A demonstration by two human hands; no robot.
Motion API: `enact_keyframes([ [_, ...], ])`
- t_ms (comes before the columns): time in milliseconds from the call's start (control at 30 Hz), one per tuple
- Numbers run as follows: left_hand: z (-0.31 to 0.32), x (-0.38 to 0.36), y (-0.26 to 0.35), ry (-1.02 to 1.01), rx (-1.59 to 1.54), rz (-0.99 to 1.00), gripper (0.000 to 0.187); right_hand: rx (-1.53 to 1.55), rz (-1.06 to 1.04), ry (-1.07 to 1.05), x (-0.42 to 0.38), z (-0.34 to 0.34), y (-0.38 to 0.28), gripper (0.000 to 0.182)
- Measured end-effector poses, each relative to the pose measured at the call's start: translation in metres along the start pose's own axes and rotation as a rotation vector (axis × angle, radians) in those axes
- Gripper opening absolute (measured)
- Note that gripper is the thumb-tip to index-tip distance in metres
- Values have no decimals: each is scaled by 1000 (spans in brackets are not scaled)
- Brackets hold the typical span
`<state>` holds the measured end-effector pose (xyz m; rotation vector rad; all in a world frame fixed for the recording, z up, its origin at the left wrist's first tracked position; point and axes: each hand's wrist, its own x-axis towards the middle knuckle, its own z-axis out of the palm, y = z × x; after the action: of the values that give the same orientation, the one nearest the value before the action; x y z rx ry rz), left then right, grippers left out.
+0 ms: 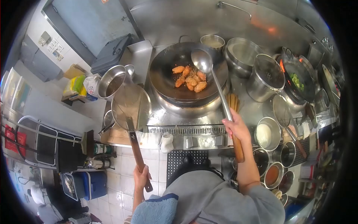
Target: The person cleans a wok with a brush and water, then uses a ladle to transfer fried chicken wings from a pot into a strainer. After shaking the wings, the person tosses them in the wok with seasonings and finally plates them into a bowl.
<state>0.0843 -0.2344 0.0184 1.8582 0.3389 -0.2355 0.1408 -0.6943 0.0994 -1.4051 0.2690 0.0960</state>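
Observation:
My left hand [141,177] is wrapped round the wooden handle of a wire-mesh strainer [130,102], whose round mesh hangs over the left side of the counter. In my right hand [237,128] is a long ladle [225,100], gripped where the metal shaft meets the wooden end. The ladle's bowl overlaps the back right of a large dark wok [161,74] on the stove. Browned, fried pieces that look like chicken wings [191,81] lie in the middle of the wok, with small crumbs among them.
Metal pots [244,52] stand behind and right of the wok. A second wok [304,87] with green vegetables sits far right near flames. Several sauce bowls [273,175] crowd my right side. A bamboo brush [233,101] lies beside the stove; a steel pan [112,80] is left.

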Motion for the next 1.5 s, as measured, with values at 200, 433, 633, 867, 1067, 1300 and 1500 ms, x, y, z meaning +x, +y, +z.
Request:
enact_keyframes([
  [200,-32,36,-44,-272,-277,-251,20,-89,-9,112,-5,9,-22,62],
  [433,-59,117,-55,233,910,509,48,-91,-21,274,1,39,-14,52],
  [633,72,133,5,-168,618,697,80,-135,42,376,-20,68,-7,50],
  [867,97,157,17,-471,643,254,72,-83,43,402,-46,81,-4,41],
  [1067,99,161,52,-774,-984,-594,53,-87,69,399,-41,81,2,44],
  [1300,173,186,135,-968,-1124,-494,54,-207,176,187,-19,82,-10,57],
  [1500,180,203,181,-851,-740,-491,42,-730,242,30,-72,25,-70,68],
])
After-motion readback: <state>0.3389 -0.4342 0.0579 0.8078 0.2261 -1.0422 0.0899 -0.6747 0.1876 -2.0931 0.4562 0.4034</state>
